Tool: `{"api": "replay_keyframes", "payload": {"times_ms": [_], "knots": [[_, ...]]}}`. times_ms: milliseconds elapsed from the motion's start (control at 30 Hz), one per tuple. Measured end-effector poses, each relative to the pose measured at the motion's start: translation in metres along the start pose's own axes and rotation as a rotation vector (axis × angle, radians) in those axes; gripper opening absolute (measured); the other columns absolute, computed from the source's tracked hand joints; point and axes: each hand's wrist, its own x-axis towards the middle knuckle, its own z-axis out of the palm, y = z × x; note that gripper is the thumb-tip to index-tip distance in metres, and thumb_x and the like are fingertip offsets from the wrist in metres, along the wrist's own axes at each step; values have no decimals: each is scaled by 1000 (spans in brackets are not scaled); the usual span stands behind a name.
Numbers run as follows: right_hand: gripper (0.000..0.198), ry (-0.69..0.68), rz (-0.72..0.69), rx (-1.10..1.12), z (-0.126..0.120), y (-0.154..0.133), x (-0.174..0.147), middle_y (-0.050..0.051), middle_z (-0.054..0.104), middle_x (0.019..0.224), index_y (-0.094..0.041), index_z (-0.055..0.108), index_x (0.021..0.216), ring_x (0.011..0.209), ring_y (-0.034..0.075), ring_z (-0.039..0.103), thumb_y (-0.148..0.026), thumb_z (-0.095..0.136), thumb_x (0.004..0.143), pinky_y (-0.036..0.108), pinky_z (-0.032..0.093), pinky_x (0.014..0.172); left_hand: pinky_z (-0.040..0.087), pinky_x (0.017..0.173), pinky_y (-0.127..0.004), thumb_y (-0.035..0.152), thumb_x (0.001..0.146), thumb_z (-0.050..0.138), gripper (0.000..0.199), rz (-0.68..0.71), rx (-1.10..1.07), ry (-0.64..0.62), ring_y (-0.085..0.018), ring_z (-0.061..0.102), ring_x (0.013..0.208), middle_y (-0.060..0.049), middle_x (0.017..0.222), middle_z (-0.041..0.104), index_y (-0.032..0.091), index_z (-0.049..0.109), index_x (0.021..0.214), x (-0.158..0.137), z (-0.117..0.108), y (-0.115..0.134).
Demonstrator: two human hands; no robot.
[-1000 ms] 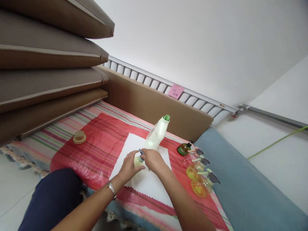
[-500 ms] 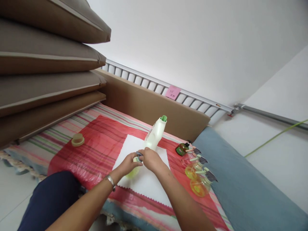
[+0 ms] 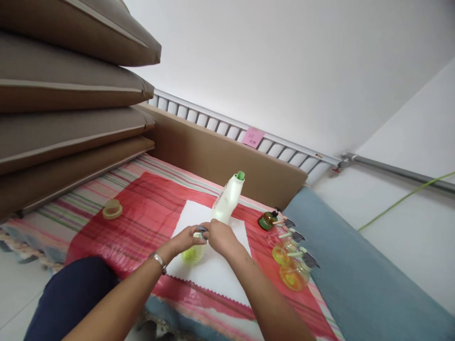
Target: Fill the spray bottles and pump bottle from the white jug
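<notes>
A clear round spray bottle [image 3: 192, 255] with yellow-green liquid stands on the white sheet, its neck between my hands. My left hand [image 3: 185, 239] is closed about the bottle's neck, thumb and forefinger on either side. My right hand [image 3: 217, 237] is closed on the dark grey spray head [image 3: 202, 228] at the top; its fingers partly hide it. Just behind my hands stands a white jug-like bottle [image 3: 226, 201] with a green inner spout, its top uncapped. The white sheet [image 3: 220, 274] with zigzag edges lies under both bottles.
On the right stand several spray bottles [image 3: 291, 277] with pink, yellow and orange tints, beside a dark pump bottle [image 3: 267, 220]. A pale cap [image 3: 112, 209] lies left on the red plastic sheet [image 3: 142, 203]. Brown cushions [image 3: 71, 92] are stacked at left; a brown panel [image 3: 213, 151] stands behind.
My hands have shifted slightly left at the spray head, and more of the bottle's body shows below the left hand. The whole view has moved slightly.
</notes>
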Motion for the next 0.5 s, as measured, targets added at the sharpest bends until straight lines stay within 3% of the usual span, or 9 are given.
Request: {"api": "replay_keyframes", "payload": {"times_ms": [100, 167, 300, 333, 400, 500], "knots": [[32, -7, 5, -18, -2, -2, 1, 6, 61, 93, -26, 60, 108, 81, 19, 60, -25, 45, 80, 27, 40, 63, 44, 85, -34, 27, 59, 72, 41, -30, 19, 102, -23, 59, 93, -6, 98, 67, 16, 62, 98, 1, 4, -3], [31, -9, 7, -26, -5, -3, 0, 7, 62, 95, -25, 61, 107, 82, 20, 60, -26, 46, 80, 28, 42, 64, 42, 87, -37, 31, 61, 70, 38, -41, 30, 147, -25, 59, 94, -8, 97, 67, 15, 62, 95, 1, 5, -5], [27, -7, 8, -41, -9, -5, -2, 8, 63, 99, -24, 62, 103, 87, 21, 61, -30, 50, 78, 29, 46, 68, 44, 86, -38, 36, 61, 68, 32, -15, 3, -2, -27, 61, 91, -7, 91, 70, 16, 65, 86, 5, -6, -11], [27, -8, 13, -44, -10, -5, -2, 8, 64, 100, -24, 62, 102, 88, 22, 61, -31, 51, 78, 30, 47, 69, 44, 87, -37, 38, 63, 66, 30, -32, 8, -78, -27, 61, 94, -6, 94, 70, 18, 66, 86, 7, -9, -13], [28, -15, 27, -49, -10, -5, -1, 7, 64, 101, -25, 61, 102, 89, 22, 61, -31, 55, 76, 31, 48, 70, 44, 89, -36, 41, 68, 61, 31, -52, 37, -115, -27, 59, 100, -3, 101, 69, 21, 66, 91, 9, -10, -19], [32, -26, 36, -50, -9, -7, 2, 6, 64, 102, -25, 60, 102, 91, 22, 61, -30, 59, 71, 33, 51, 71, 46, 85, -39, 45, 59, 67, 40, -40, 144, 31, -30, 61, 96, -3, 97, 70, 22, 65, 91, 10, -4, -30]]}}
